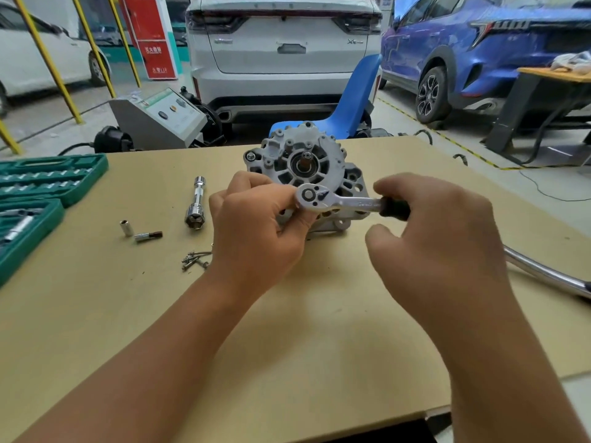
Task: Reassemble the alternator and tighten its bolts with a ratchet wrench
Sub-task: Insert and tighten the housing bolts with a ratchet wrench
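Observation:
A grey alternator [307,155] stands on the tan table [128,314], its shaft end facing me. In front of it is a chrome ratchet wrench [335,199] with a black grip, lying roughly level. My left hand [256,225] pinches the wrench's round head between thumb and fingers. My right hand [438,238] curls round the black handle. The lower front of the alternator is hidden behind both hands. A small pile of loose bolts [195,260] lies on the table left of my left wrist.
Two green socket-set cases [41,193] sit at the table's left edge. A long chrome socket [195,203], a small socket [125,227] and a bit adapter [147,235] lie between cases and alternator. A chrome bar [550,273] lies at right. Cars and a blue chair [355,100] stand beyond.

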Demonstrator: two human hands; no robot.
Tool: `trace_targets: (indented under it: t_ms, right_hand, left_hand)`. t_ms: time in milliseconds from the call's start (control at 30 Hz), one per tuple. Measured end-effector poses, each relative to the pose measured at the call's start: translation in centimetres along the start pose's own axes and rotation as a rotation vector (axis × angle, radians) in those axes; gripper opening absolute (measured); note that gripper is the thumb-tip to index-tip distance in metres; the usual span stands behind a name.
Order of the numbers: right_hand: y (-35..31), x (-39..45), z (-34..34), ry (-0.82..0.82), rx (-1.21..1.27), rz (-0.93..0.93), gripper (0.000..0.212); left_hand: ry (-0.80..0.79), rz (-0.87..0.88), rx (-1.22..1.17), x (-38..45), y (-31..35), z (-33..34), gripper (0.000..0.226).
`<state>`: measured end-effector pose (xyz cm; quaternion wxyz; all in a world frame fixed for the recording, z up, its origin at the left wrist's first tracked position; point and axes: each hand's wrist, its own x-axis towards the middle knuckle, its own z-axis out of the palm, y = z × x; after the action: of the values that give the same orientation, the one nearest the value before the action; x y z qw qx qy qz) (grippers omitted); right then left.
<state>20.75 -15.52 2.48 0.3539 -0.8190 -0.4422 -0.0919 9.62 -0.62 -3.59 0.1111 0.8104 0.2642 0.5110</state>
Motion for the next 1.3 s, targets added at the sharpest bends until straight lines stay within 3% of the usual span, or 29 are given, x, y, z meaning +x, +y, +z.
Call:
trace_targets:
  t_ms: [67, 167, 367, 500, 567, 733, 833, 900, 967, 1033, 1200, 1300]
  right_hand:
    - [-0.8, -1.3, 1.0, -0.12, -0.017, -0.058, 0.023]
    - [-2.0, -3.5, 1.7, -0.348, 0.124, -0.098, 0.022]
    - [0.7, -0.1, 0.2, 0.039, 0.039, 0.003, 0.028]
    - [-1.7, -3.3, 2.1, -0.257, 0.155, -0.127, 0.017]
    - [-1.4, -3.4, 2.3, -0.314, 0.196, -0.16, 0.015]
    - [1.5, 0.4, 0.5, 0.024, 0.071, -0.018, 0.034]
    - [0.7, -1.2, 2.0, -0.063, 0.034, -0.102, 0.014]
    - [0.1, -2.9, 3.3, -0.27, 0.21, -0.096, 0.014]
    - [0.8, -2.8, 4.0, -0.35, 0.376, -0.04, 0.019]
    - [1.8, -1.8, 3.8, -0.269, 0.456, 0.002, 0.02]
    - [2.6, -0.9, 1.8, -0.035, 1.017, 0.26, 0.009]
    - [2.8, -1.4, 1.2, 0.0, 1.134, 0.303, 0.012]
  left_hand:
    - [0.033, -0.019, -0.002, 0.2, 0.5, 0.3, 0.027]
    - [0.04, 0.006, -0.007, 0.0, 0.3, 0.3, 0.036]
    - [-0.011, 0.014, -0.015, 0.0, -0.1, -0.1, 0.026]
    - [0.025, -0.037, 0.012, 0.1, 0.3, 0.5, 0.03]
    - [-0.014, -0.044, -0.028, -0.1, -0.2, 0.0, 0.033]
    - [-0.077, 0.052, -0.044, 0.1, -0.5, -0.7, 0.023]
    - [-0.025, 0.022, -0.014, 0.4, 0.1, -0.1, 0.017]
    - [-0.014, 0.04, 0.016, 0.2, -0.2, 0.0, 0.021]
    - [-0.017, 0.046, 0.034, -0.1, -1.1, -0.6, 0.028]
    - [-0.031, 0.046, 0.073, -0.2, -2.0, -1.2, 0.028]
    - [-0.079, 0.116, 0.187, -0.3, -2.0, -0.6, 0.026]
    - [-0.054, 0.118, 0.232, -0.3, -1.7, -0.2, 0.019]
